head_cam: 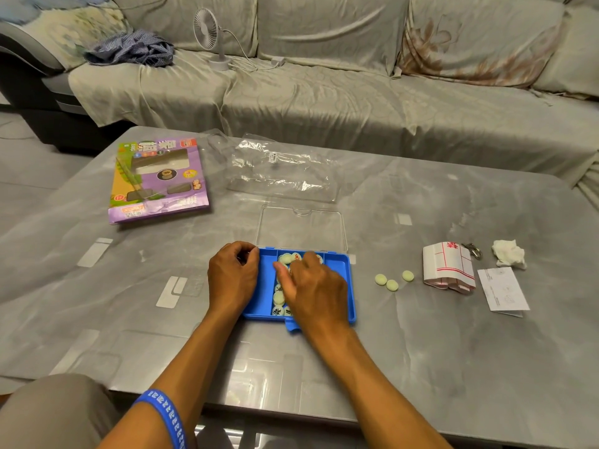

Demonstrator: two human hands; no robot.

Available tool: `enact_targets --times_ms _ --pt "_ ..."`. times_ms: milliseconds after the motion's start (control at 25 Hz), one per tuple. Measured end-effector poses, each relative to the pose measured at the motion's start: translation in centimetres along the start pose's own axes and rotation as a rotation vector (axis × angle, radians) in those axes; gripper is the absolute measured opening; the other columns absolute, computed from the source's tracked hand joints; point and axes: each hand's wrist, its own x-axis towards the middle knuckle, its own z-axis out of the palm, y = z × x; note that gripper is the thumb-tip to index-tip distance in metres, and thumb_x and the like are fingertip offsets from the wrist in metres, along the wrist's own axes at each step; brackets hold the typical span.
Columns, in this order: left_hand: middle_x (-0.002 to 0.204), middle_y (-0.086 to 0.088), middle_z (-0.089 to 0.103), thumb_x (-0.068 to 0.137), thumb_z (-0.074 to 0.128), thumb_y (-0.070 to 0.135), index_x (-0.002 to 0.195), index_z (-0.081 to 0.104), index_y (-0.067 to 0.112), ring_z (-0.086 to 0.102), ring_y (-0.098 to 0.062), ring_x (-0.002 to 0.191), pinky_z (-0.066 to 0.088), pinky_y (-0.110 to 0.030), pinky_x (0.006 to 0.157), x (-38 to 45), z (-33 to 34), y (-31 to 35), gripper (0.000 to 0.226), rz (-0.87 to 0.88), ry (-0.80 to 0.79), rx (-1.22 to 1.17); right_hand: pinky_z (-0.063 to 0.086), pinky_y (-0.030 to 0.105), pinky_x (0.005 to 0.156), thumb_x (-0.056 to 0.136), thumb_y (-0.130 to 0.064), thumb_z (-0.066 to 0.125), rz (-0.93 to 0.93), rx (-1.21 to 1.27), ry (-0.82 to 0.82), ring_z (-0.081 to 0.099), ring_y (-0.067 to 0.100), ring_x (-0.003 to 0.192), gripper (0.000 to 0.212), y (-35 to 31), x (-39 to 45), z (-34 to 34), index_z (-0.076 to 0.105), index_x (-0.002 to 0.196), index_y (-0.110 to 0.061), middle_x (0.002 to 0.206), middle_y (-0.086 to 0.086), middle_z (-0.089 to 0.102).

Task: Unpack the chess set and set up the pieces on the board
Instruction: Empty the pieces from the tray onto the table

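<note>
A grey marbled table [421, 351] stands before a cloth-covered sofa [324, 102].

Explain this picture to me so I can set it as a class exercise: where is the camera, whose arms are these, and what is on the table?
There is one picture, taken by a wide-angle camera worn on a person's head, looking down at their own bare arms. No robot is involved.

On the grey table sits a blue case with its clear lid folded open, holding round chess pieces. The left hand grips the case's left edge; the right hand reaches into the pieces, though whether it holds one is hidden.

Three pieces already lie out to the right, beside the folded paper board, not yet opened. Further back are the purple packaging and a clear plastic wrapper.
</note>
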Motion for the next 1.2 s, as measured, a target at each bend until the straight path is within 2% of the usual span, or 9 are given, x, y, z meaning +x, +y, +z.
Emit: enact_targets --times_ms 120,320,480,600,720,800,960,1120,1200 --pt "0.090 0.002 0.065 0.094 0.056 0.028 0.095 0.067 0.016 0.059 -0.009 0.078 0.040 -0.014 0.059 0.2 -0.1 -0.2 0.016 -0.002 0.003 0.011 0.027 0.025 0.039 0.092 -0.047 0.047 0.060 -0.084 0.040 0.043 0.020 0.040 0.047 5.3 1.0 -1.7 0.055 0.059 -0.014 0.061 0.004 0.050" --pt "0.091 0.001 0.065 0.094 0.056 0.028 0.097 0.067 0.015 0.057 -0.009 0.079 0.038 -0.013 0.059 0.1 0.0 -0.2 0.018 -0.005 0.001 0.020 0.042 0.028 0.049 0.094 -0.056 0.039 0.291 -0.209 -0.290 0.052 0.019 0.061 0.049 12.5 -2.1 -3.6 0.062 0.085 -0.014 0.087 0.005 0.054" --pt "0.091 0.001 0.065 0.094 0.056 0.028 0.095 0.067 0.016 0.056 -0.007 0.076 0.039 -0.013 0.058 0.0 0.3 0.2 0.016 -0.005 -0.006 0.011 0.047 0.034 0.062 0.089 -0.053 0.053 0.149 -0.171 -0.190 0.053 0.022 0.082 0.040 9.8 -1.0 -5.0 0.060 0.107 -0.018 0.103 0.003 0.055" --pt "0.090 0.002 0.065 0.094 0.055 0.029 0.096 0.066 0.017 0.056 -0.005 0.074 0.039 -0.013 0.058 -0.2 0.2 0.1 0.017 -0.006 -0.010 0.009 0.046 0.036 0.084 0.088 -0.050 0.053 -0.048 0.044 -0.509 0.051 0.023 0.105 0.051 4.6 0.6 -5.2 0.047 0.131 -0.023 0.125 -0.001 0.052" --pt "0.090 0.003 0.065 0.094 0.055 0.030 0.095 0.066 0.018 0.057 -0.005 0.074 0.040 -0.013 0.059 -0.2 0.1 -0.1 0.017 -0.001 -0.008 0.009 0.037 0.043 0.095 0.089 -0.046 0.048 -0.080 -0.084 -0.727 0.039 0.031 0.122 0.057 0.9 1.1 -3.6 0.037 0.139 -0.020 0.140 0.005 0.041" --pt "0.090 0.003 0.065 0.094 0.055 0.030 0.095 0.066 0.018 0.057 -0.005 0.076 0.041 -0.013 0.060 -0.1 0.2 -0.1 0.016 0.001 -0.006 0.006 0.035 0.044 0.091 0.090 -0.045 0.043 -0.043 -0.135 -0.694 0.040 0.033 0.119 0.053 0.3 1.0 -2.8 0.040 0.135 -0.017 0.136 0.008 0.042" --pt "0.091 0.004 0.065 0.094 0.055 0.030 0.096 0.066 0.019 0.057 -0.006 0.077 0.041 -0.013 0.061 0.1 0.1 -0.2 0.016 -0.006 -0.003 0.008 0.042 0.043 0.074 0.087 -0.046 0.044 -0.055 -0.135 -0.521 0.054 0.031 0.097 0.042 0.3 -0.2 -1.4 0.055 0.115 -0.017 0.112 0.008 0.057" --pt "0.090 0.004 0.065 0.094 0.055 0.030 0.094 0.066 0.018 0.058 -0.005 0.076 0.041 -0.013 0.060 -0.1 0.1 -0.2 0.016 -0.015 -0.001 -0.003 0.045 0.040 0.068 0.082 -0.048 0.049 -0.017 -0.118 -0.519 0.057 0.026 0.086 0.038 0.3 -0.5 -1.6 0.061 0.103 -0.018 0.099 0.005 0.062" --pt "0.089 0.004 0.066 0.094 0.056 0.030 0.093 0.066 0.018 0.058 -0.005 0.075 0.040 -0.013 0.058 0.0 0.0 -0.1 0.016 -0.013 0.001 -0.003 0.044 0.040 0.071 0.081 -0.049 0.051 -0.032 -0.162 -0.524 0.057 0.024 0.085 0.040 0.6 -0.3 -2.4 0.062 0.104 -0.019 0.097 0.003 0.063"
